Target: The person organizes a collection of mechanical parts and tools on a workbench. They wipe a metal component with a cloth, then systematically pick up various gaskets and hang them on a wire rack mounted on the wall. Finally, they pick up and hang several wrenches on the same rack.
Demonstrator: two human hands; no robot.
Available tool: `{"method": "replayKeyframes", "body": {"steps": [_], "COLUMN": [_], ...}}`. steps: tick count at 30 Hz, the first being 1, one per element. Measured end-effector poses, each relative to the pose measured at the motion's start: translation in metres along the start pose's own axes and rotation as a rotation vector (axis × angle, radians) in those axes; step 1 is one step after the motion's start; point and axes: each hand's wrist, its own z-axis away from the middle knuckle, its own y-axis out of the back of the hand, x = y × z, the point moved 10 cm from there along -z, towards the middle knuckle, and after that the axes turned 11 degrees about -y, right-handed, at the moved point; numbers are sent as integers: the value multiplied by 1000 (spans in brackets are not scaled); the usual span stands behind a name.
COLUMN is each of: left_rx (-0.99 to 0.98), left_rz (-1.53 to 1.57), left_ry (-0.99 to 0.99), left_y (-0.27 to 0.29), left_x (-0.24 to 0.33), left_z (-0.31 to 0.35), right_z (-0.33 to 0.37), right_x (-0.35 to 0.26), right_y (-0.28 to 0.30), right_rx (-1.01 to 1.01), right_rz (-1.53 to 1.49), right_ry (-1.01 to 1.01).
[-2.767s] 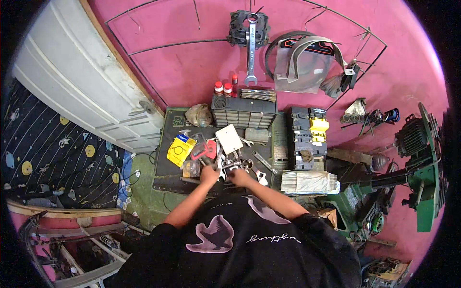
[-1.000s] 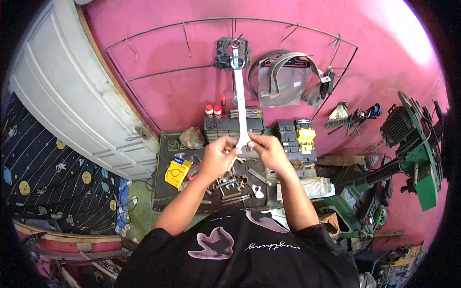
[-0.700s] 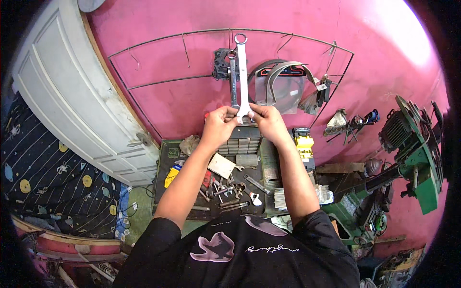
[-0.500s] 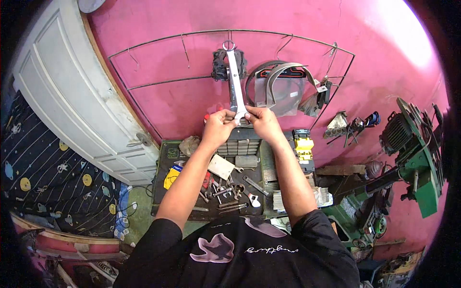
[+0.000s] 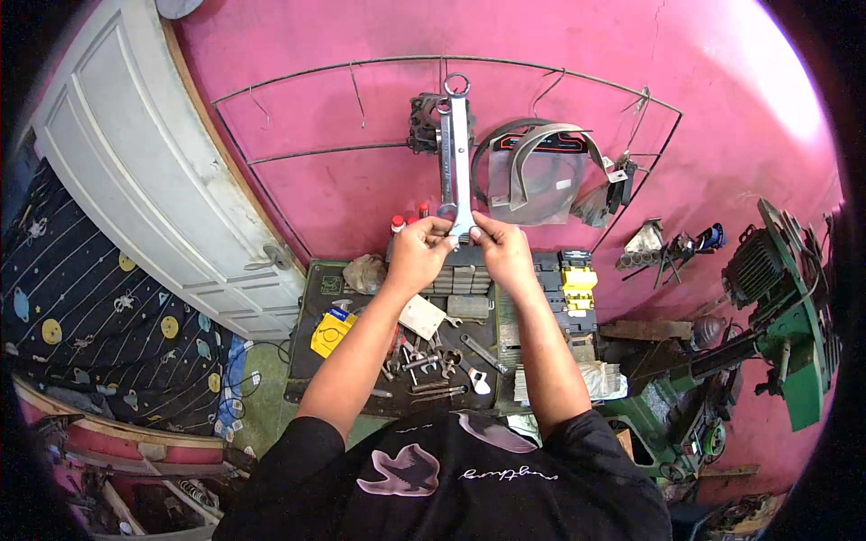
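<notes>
Both hands pinch the lower, open-jaw end of a long silver combination wrench [image 5: 461,167]. It stands nearly upright in front of the wall rack, ring end up. My left hand [image 5: 419,255] is closed at the left side of the jaw, and my right hand [image 5: 505,254] is closed at its right side. Just behind and to the left is a second, narrower wrench [image 5: 446,162], partly covered; whether it hangs from the rack I cannot tell. A dark metal part [image 5: 422,124] hangs behind the two wrenches.
A thin metal rack [image 5: 334,151] with hooks spans the pink wall. Belts and a curved strap [image 5: 519,176] hang on its right. Below, a dark workbench [image 5: 311,311] carries several wrenches, a yellow packet [image 5: 331,335] and drawers. Green machinery [image 5: 798,361] stands right; a white door [image 5: 135,162] is left.
The held wrench's ring end has shifted right, away from the rack hook, and the wrench is straighter. More of the second wrench shows behind it. Both hands keep their pinch, slightly lower in view.
</notes>
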Motion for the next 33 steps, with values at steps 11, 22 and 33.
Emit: {"method": "replayKeyframes", "body": {"steps": [11, 22, 33], "left_rx": [71, 315, 42], "left_rz": [-27, -88, -513], "left_ry": [133, 59, 333], "left_y": [3, 19, 53], "left_x": [-104, -133, -232], "left_z": [-17, -27, 247], "right_z": [-60, -84, 139], "right_x": [62, 96, 272], "right_y": [-34, -48, -156], "right_rx": [-30, 150, -320], "right_rz": [97, 34, 166], "right_ry": [-20, -94, -336]}}
